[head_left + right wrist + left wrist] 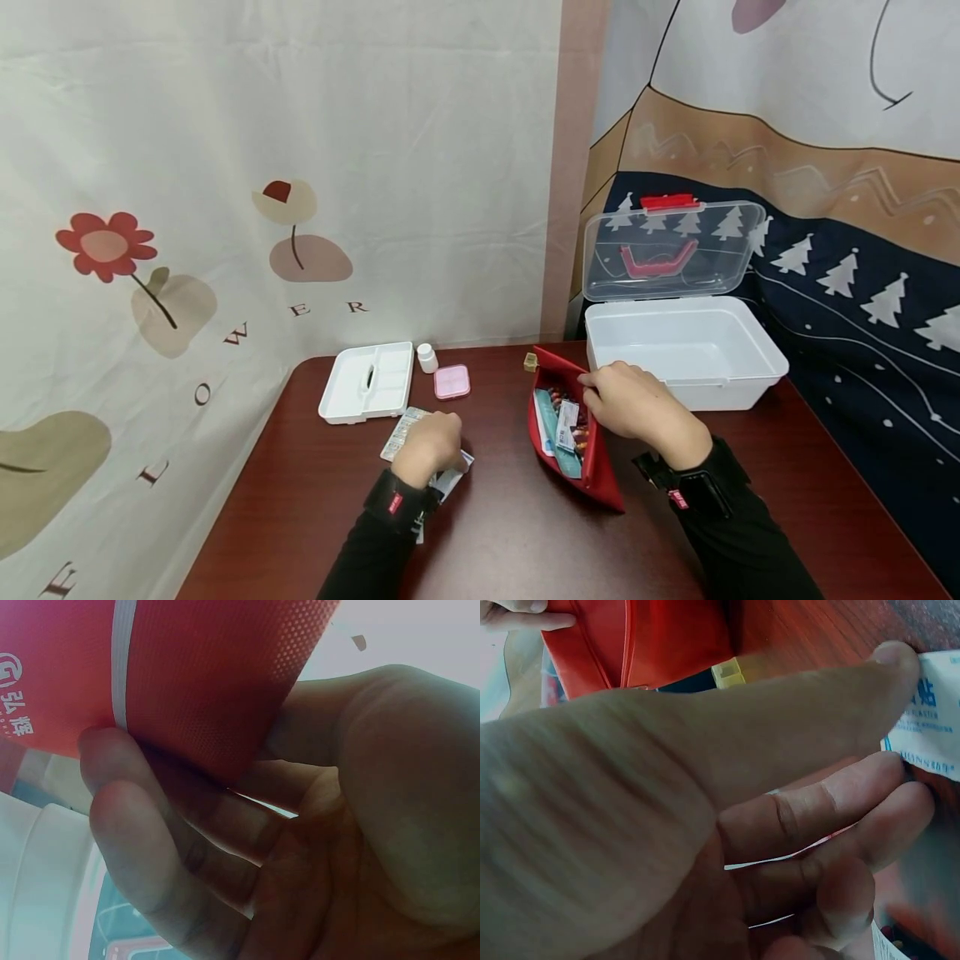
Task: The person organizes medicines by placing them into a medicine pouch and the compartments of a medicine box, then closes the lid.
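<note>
My left hand (429, 450) is low over the table, left of the pouch. Its thumb and index finger pinch the edge of a white packet with blue print (930, 712). Beside that hand lies a silvery blister pack (401, 429), partly hidden by it. My right hand (633, 404) grips the upper right edge of a red pouch (600, 467), thumb on one side and fingers on the other in the right wrist view. The pouch gapes open, showing a teal packet (566, 458), a white labelled packet (567, 425) and small reddish-brown items.
A white compartment case (390, 379), a small white bottle (427, 358) and a pink box (452, 382) stand at the back left. Behind my right hand is a white bin (675, 337), its clear lid (720, 250) raised. A patterned curtain borders the table (300, 517).
</note>
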A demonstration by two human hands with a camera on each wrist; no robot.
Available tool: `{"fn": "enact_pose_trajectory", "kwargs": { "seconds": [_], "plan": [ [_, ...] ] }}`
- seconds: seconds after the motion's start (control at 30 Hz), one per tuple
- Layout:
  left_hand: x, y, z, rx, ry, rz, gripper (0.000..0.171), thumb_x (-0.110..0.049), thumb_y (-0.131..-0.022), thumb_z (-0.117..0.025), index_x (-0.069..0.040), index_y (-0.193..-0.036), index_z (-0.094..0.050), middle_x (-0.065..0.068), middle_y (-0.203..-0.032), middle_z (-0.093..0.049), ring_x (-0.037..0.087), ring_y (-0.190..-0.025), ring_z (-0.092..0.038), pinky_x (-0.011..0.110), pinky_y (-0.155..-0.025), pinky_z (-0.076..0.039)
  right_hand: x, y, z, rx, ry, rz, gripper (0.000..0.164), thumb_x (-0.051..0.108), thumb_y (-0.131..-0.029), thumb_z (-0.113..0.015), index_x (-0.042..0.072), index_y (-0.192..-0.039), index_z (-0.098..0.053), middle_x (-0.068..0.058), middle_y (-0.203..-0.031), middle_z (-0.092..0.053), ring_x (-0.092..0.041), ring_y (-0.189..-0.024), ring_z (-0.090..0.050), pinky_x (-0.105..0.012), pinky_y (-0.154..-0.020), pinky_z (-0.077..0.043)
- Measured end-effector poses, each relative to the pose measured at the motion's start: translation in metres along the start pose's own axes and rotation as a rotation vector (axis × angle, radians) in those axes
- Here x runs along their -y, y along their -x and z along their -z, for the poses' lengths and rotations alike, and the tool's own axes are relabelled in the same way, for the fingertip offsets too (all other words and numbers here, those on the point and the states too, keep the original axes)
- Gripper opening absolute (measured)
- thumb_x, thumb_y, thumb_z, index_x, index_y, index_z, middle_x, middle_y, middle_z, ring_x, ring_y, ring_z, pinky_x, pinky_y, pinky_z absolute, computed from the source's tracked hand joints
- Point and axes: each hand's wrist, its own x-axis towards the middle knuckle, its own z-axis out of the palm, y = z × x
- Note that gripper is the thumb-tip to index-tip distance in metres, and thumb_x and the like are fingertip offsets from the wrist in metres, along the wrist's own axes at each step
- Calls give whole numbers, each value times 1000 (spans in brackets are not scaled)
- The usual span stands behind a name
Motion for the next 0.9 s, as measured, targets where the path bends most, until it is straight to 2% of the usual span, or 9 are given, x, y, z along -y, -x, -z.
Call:
{"fn": "enact_pose_trajectory", "kwargs": {
  "seconds": [0.37,0.67,0.9],
  "plan": [
    [1,-1,-2,-30,19,-22,31,-15,-67,-98,-7,-77,-70,11,-81,-73,23,-68,-61,40,-61,-53,2,0,0,3,7,-3,34,13,-104,-65,0,-133,-78,-20,-127,-80,-21,-87,-64,-37,-70,-51],
    [5,-5,-5,-13,55,-68,26,-13,-72,-94,-14,-68,-68,5,-77,-69,20,-67,-60,36,-59,-50,3,1,0,2,1,-8,35,12,-104,-64,0,-134,-78,-20,-128,-80,-20,-85,-62,-35,-67,-48],
    [8,-7,-8,-31,145,-127,18,-8,-75,-91,-15,-77,-74,0,-78,-69,16,-69,-59,32,-60,-48,2,1,0,-2,2,-5,35,13,-103,-65,0,-133,-78,-20,-127,-80,-21,-84,-62,-35,-67,-47]
  ]
}}
